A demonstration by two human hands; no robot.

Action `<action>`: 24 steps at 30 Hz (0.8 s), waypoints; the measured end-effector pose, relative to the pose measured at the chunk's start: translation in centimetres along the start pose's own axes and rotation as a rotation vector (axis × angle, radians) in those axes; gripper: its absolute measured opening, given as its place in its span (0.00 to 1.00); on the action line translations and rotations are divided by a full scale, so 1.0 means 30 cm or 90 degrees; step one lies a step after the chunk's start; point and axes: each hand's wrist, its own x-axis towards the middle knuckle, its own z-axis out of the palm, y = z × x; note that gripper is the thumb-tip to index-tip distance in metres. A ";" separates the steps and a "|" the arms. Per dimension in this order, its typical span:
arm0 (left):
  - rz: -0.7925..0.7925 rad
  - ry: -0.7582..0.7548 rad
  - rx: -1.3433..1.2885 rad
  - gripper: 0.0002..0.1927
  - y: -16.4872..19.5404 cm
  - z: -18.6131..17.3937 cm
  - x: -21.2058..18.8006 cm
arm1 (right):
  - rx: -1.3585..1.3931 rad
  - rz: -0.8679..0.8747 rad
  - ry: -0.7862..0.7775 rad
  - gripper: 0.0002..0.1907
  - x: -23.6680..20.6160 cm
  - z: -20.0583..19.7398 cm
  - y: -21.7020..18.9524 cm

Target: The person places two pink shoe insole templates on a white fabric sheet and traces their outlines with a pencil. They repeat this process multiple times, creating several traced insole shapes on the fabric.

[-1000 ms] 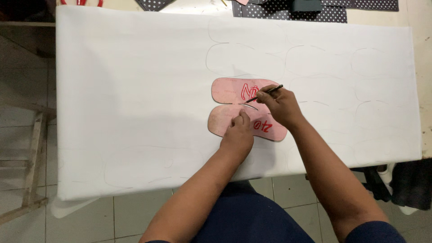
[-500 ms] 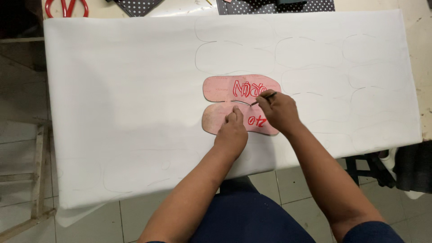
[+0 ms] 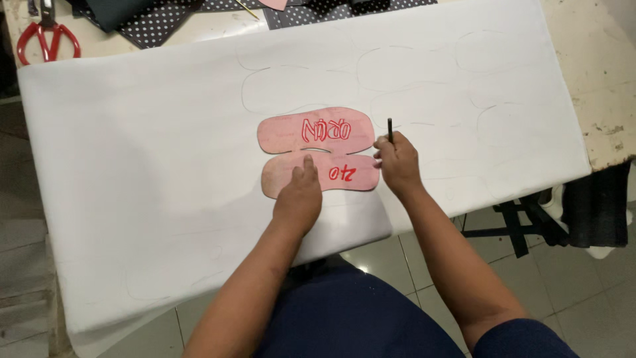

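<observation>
Two hands work over a white sheet (image 3: 165,199) draped across the surface (image 3: 596,86), and the sheet's near edge hangs off towards the person's lap. Nearest is the left hand (image 3: 299,199), laid flat with fingers spread on the lower lobe of a pink template (image 3: 318,151); judging by the pressure, it pins the card so it cannot slide on the smooth sheet. Just to the right, the right hand (image 3: 397,162) is closed around a thin dark pencil (image 3: 389,130), held upright with its tip down at the template's right-hand end, where the card's edge can guide a line. The template itself lies near the middle of the sheet, a two-lobed shape like a pair of soles joined side by side, with red markings on its face; it sits under the left fingertips and touches or nearly touches the right knuckles.

Beyond it, faint traced outlines (image 3: 411,73) of the same kind of shape sit in rows across the far half of the sheet. At the far edge lie pieces of dark dotted fabric (image 3: 165,30), and red-handled scissors (image 3: 46,36) rest at the far left corner, well apart from both hands.
</observation>
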 end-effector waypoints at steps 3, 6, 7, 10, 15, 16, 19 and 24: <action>0.040 -0.013 0.088 0.27 -0.026 0.005 -0.018 | 0.013 0.208 -0.006 0.15 -0.043 -0.126 0.067; 0.062 0.027 0.083 0.28 -0.047 0.005 -0.035 | 0.072 0.296 -0.044 0.18 -0.092 -0.171 0.111; 0.051 0.031 0.059 0.28 -0.049 0.007 -0.038 | 0.097 0.304 -0.055 0.18 -0.105 -0.166 0.119; 0.022 0.065 -0.032 0.26 -0.050 0.021 -0.061 | 0.134 0.286 -0.074 0.18 -0.129 -0.157 0.124; 0.007 0.168 -0.347 0.21 -0.090 0.027 -0.124 | 0.124 0.244 -0.107 0.15 -0.142 -0.133 0.130; -0.038 0.203 -0.340 0.20 -0.105 0.024 -0.146 | 0.136 0.239 -0.085 0.14 -0.145 -0.136 0.138; -0.145 0.292 -0.244 0.18 -0.172 0.002 -0.236 | 0.198 0.275 0.016 0.11 -0.141 -0.169 0.172; -0.245 0.321 0.008 0.23 -0.375 -0.081 -0.501 | 0.303 0.323 0.116 0.10 -0.179 -0.272 0.252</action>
